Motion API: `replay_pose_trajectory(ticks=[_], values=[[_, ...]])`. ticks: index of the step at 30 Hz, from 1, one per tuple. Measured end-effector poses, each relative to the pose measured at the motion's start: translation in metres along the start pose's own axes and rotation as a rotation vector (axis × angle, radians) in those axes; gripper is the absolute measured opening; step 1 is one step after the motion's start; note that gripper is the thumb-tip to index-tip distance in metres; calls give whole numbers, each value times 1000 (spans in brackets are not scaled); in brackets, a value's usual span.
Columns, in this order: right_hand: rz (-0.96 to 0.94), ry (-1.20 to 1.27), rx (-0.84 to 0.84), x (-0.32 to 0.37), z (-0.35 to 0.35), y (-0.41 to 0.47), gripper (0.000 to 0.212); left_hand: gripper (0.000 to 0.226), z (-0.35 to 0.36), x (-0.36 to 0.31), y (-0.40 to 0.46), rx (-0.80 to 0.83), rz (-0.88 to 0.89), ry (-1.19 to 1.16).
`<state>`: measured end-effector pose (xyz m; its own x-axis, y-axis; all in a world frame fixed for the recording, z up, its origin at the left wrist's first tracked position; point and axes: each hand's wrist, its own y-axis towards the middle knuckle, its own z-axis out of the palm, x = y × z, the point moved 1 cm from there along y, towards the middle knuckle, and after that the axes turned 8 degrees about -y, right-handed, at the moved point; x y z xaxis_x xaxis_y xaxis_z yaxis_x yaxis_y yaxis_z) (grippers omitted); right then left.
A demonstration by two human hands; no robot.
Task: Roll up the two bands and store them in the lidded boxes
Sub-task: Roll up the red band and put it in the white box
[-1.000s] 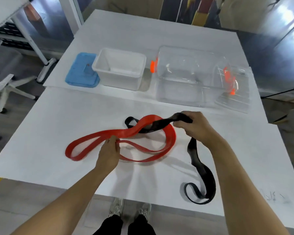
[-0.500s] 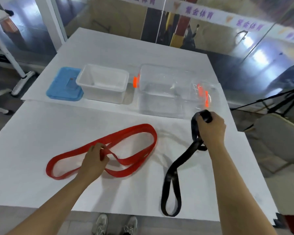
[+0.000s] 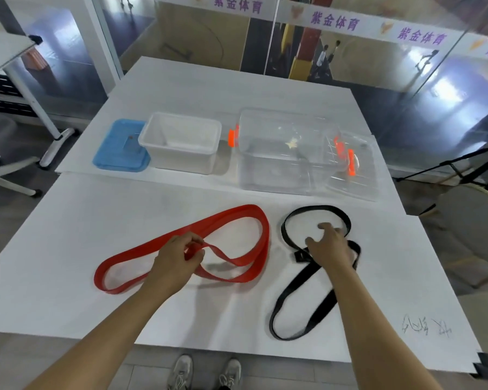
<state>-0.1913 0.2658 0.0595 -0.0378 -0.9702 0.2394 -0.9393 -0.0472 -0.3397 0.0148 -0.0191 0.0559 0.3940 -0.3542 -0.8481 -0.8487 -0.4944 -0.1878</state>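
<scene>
1. I'm looking down at a white table [image 3: 68,249] in a glass-walled room, with a second table butted against its far edge.
2. Far left on that second table lies a blue lid [image 3: 119,149], just beside an open white box [image 3: 181,147]; I judge the lid is off so a rolled band can drop straight in.
3. My left hand [image 3: 175,257] pinches the red band [image 3: 237,220] where its strands cross. The band lies flat in a loose figure-eight, probably held there to start a roll.
4. Behind and to the right stands a clear box [image 3: 279,153] with orange clips, its clear lid [image 3: 355,170] leaning against its right side, so it too is open.
5. My right hand [image 3: 330,249] rests on the black band [image 3: 302,302] with fingers spread. It hides the crossing, so I cannot tell whether it grips or only presses.
6. The black band sprawls beside the red, the two apart and untangled.
7. Nothing blocks the way to either box; both bands are still unrolled.
8. A tripod [image 3: 468,167] stands off the right edge.
</scene>
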Motion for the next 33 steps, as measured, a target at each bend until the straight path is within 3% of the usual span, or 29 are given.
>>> replay_pose_trajectory(ticks=[4,7,9,11,14,16,21,27,29,31,33], values=[[-395,266,79,42,29,-47,45,8,-4,-13,-2,-11,-41,-109],[-560,374,435,76,46,-85,72,10,-9,-26,-4,-29,-70,-171],[-631,346,522,90,59,-95,87,11,-14,-33,-4,-26,-68,-193],[-659,309,445,98,68,-95,80,12,-20,-39,-5,-17,-73,-200],[-727,173,237,101,69,-91,35,14,-28,-41,-5,0,-104,-187],[-775,161,196,100,69,-92,15,15,-33,-44,-8,15,-123,-202],[-767,223,200,103,56,-106,12,15,-42,-46,-15,28,-134,-169],[-718,250,197,116,20,-123,9,33,-49,-56,-21,96,-130,-235],[-709,289,205,119,2,-127,17,29,-50,-62,-23,144,-105,-319],[-686,302,272,123,-16,-134,37,27,-53,-73,-24,110,-97,-404],[-727,221,230,125,-34,-136,58,24,-58,-85,-25,71,-140,-544]])
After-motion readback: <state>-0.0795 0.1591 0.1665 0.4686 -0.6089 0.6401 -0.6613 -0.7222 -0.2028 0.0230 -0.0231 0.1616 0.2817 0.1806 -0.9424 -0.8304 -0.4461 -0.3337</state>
